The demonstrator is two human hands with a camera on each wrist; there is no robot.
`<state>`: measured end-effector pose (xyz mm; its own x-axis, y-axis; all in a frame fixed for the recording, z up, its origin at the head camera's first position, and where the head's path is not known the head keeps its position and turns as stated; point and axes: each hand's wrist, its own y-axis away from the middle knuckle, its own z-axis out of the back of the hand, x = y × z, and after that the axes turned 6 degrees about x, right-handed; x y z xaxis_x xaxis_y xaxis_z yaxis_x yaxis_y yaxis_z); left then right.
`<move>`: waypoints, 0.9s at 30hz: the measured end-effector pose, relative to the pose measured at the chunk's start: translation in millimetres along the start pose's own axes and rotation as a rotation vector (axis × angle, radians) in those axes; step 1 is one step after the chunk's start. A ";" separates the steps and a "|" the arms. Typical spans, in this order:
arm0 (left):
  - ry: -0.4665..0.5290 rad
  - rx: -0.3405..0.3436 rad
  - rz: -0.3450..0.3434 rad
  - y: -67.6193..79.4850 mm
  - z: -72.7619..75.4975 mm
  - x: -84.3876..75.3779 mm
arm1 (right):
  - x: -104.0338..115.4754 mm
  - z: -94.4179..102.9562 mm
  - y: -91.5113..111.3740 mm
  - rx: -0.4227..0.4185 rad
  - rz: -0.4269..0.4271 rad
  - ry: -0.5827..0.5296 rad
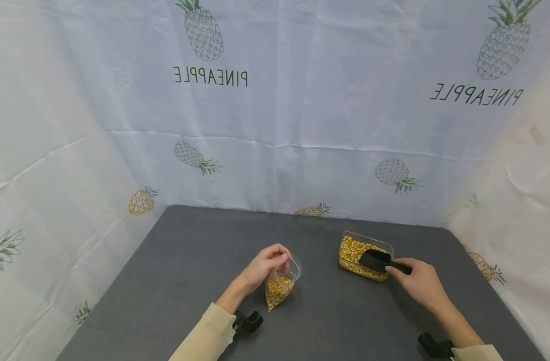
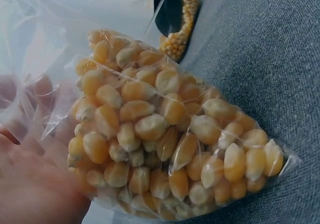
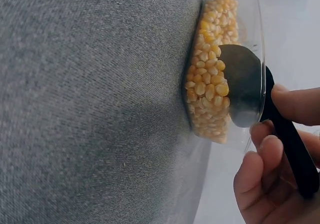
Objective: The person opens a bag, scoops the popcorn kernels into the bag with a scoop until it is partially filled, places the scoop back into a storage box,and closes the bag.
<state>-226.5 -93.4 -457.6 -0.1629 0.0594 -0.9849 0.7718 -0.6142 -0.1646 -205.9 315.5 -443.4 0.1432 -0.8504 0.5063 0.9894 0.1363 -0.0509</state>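
Observation:
My left hand (image 1: 267, 264) pinches the rim of a clear plastic bag (image 1: 278, 291) partly filled with yellow corn kernels (image 2: 150, 129). The bag's pointed lower corner hangs down by the dark tabletop; in the left wrist view it fills most of the picture. Over on the right, my right hand (image 1: 417, 283) grips the handle of a black scoop (image 1: 376, 260). The scoop's head lies inside a clear rectangular container (image 3: 257, 14), against the corn kernels (image 3: 210, 69) in it. Thumb and fingers wrap the handle just outside the container's wall.
A dark grey tabletop (image 1: 193, 260) lies under everything. White curtains with pineapple prints (image 1: 275, 110) hang behind and at both sides. Black wrist straps (image 1: 249, 321) sit at both cuffs.

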 end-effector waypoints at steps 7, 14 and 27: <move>-0.049 -0.024 -0.001 -0.2 -1.5 1.7 | 1.1 0.1 3.2 -0.034 0.011 0.015; -0.072 -0.050 -0.034 -0.9 -2.4 5.1 | 9.1 6.9 7.3 -0.017 0.023 0.056; -0.064 -0.111 -0.087 -0.6 -5.3 5.4 | 56.1 8.0 19.5 -0.131 0.171 0.025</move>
<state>-224.6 -88.6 -463.1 -0.2677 0.0561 -0.9619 0.8160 -0.5177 -0.2573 -178.8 274.6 -409.0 0.3083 -0.8332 0.4592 0.9452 0.2137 -0.2468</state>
